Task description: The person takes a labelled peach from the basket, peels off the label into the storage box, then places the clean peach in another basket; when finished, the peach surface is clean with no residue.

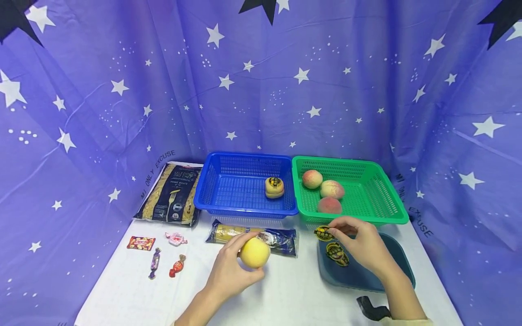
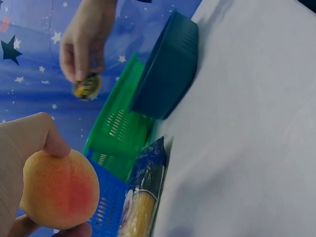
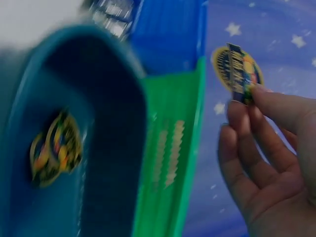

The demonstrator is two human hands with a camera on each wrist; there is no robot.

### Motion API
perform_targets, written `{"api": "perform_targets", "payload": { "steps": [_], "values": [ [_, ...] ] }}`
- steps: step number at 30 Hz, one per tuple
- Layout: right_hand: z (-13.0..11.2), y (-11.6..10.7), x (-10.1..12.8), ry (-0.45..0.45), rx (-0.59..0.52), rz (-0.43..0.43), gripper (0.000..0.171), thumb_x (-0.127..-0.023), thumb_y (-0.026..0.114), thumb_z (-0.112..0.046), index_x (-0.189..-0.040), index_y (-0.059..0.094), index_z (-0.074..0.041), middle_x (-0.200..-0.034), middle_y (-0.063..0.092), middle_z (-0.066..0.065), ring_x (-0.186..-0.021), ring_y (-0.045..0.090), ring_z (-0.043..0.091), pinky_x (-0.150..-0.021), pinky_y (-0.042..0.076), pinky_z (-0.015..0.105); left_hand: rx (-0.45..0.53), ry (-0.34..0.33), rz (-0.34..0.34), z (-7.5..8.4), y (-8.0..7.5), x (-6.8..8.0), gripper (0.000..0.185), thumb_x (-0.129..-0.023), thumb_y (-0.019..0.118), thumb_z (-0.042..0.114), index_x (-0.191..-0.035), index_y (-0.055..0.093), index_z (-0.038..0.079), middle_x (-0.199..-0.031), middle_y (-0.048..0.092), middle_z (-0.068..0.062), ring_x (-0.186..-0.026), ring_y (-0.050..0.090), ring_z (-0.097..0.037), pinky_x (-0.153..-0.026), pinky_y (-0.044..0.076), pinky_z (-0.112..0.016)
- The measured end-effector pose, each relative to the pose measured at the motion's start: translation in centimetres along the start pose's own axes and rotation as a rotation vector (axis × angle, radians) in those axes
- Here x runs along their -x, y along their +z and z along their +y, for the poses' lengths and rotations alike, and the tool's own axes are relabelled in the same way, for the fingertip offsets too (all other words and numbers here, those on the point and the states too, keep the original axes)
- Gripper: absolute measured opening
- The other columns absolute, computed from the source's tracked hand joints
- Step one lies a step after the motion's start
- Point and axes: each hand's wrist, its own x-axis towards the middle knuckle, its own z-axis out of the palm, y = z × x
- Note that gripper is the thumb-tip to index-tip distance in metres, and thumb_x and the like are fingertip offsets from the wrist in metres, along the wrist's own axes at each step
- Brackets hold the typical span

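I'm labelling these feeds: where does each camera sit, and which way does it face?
Head: on the head, facing forward and down at the table; left hand, right hand, forearms show.
Left: on the left wrist, facing the held peach; both hands show.
Right: on the right wrist, facing the teal bin and pinched sticker; right hand shows.
Both wrist views share the green basket.

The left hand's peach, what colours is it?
The peach is yellow-orange with red, clearest in the left wrist view.
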Motion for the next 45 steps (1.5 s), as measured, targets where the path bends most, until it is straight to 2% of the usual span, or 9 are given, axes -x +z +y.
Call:
{"api": "perform_targets", "payload": {
  "steps": [8,12,17,21,25,32,39,42,45],
  "values": [
    [3.8,-0.9,-1.4,0.109,-0.025,-0.233,0.009,-0.104,0.078,-0.015,-0.113,0.078,-0.016,-0.106,0.080,0.000,-0.097,0.076,0.018,-0.079,0.062,0.026,-0.003,0.004,-0.004,-0.1,0.1,0.1,0.092,-0.070,0.099,0.018,-0.150,0.063,0.043,-0.145,0.069,0.011,-0.121,0.069,-0.012,-0.091,0.062,-0.025],
    [5.0,-1.1,-1.8,0.111,-0.013,-0.331,0.008,-0.106,0.074,-0.013,-0.114,0.076,-0.011,-0.102,0.078,0.002,-0.092,0.073,0.019,-0.074,0.059,0.027,-0.005,0.013,0.000,-0.1,0.1,-0.1,0.092,-0.069,0.099,0.017,-0.151,0.063,0.043,-0.142,0.071,0.010,-0.118,0.069,-0.011,-0.090,0.062,-0.024],
    [6.0,-1.0,-2.4,0.085,-0.009,-0.440,0.006,-0.107,0.072,-0.009,-0.112,0.075,-0.007,-0.100,0.076,0.005,-0.088,0.072,0.018,-0.072,0.060,0.028,-0.010,0.010,-0.002,-0.1,0.0,-0.2,0.094,-0.069,0.099,0.016,-0.150,0.063,0.046,-0.139,0.071,0.014,-0.117,0.069,-0.010,-0.090,0.062,-0.024],
    [6.4,-0.6,-2.8,0.096,0.004,-0.517,0.005,-0.105,0.072,-0.004,-0.110,0.074,-0.004,-0.097,0.075,0.007,-0.088,0.071,0.021,-0.070,0.058,0.028,0.006,0.009,-0.012,0.1,-0.1,-0.2,0.093,-0.070,0.098,0.015,-0.150,0.063,0.046,-0.141,0.072,0.007,-0.119,0.069,-0.012,-0.090,0.062,-0.025],
    [6.6,-0.3,-3.0,0.089,0.073,-0.555,0.005,-0.104,0.072,-0.002,-0.106,0.075,-0.006,-0.095,0.076,0.004,-0.085,0.068,0.017,-0.068,0.054,0.027,0.015,0.011,-0.014,0.1,-0.1,-0.3,0.092,-0.071,0.098,0.014,-0.150,0.063,0.045,-0.144,0.073,0.001,-0.119,0.070,-0.014,-0.090,0.062,-0.025],
    [6.6,-0.3,-2.7,0.105,0.158,-0.536,0.004,-0.103,0.076,-0.006,-0.107,0.076,-0.008,-0.097,0.076,0.002,-0.087,0.066,0.013,-0.070,0.054,0.028,0.006,0.015,-0.012,0.0,-0.1,-0.4,0.092,-0.071,0.098,0.014,-0.150,0.062,0.046,-0.145,0.072,0.001,-0.119,0.070,-0.014,-0.089,0.062,-0.025],
    [5.9,-1.6,-2.2,0.092,0.104,-0.444,0.011,-0.105,0.077,-0.018,-0.114,0.078,-0.011,-0.105,0.079,0.001,-0.095,0.072,0.013,-0.076,0.060,0.028,-0.004,0.021,-0.007,0.1,0.0,-0.4,0.094,-0.071,0.098,0.013,-0.150,0.062,0.047,-0.144,0.072,0.004,-0.119,0.070,-0.013,-0.090,0.062,-0.025],
    [5.8,-2.6,-2.0,0.050,0.088,-0.329,0.014,-0.105,0.079,-0.026,-0.115,0.079,-0.015,-0.106,0.080,-0.002,-0.095,0.072,0.007,-0.077,0.061,0.026,-0.007,0.020,-0.007,0.1,-0.1,-0.4,0.093,-0.071,0.098,0.013,-0.150,0.062,0.047,-0.144,0.072,0.004,-0.119,0.070,-0.013,-0.090,0.061,-0.025],
    [6.1,-3.7,-1.9,0.014,0.105,-0.145,0.017,-0.104,0.080,-0.030,-0.116,0.080,-0.019,-0.107,0.080,-0.003,-0.093,0.069,-0.001,-0.078,0.060,0.023,-0.009,0.018,-0.011,0.1,-0.1,-0.4,0.093,-0.071,0.098,0.014,-0.151,0.062,0.047,-0.145,0.072,0.005,-0.120,0.069,-0.013,-0.090,0.062,-0.025]
  ]
}}
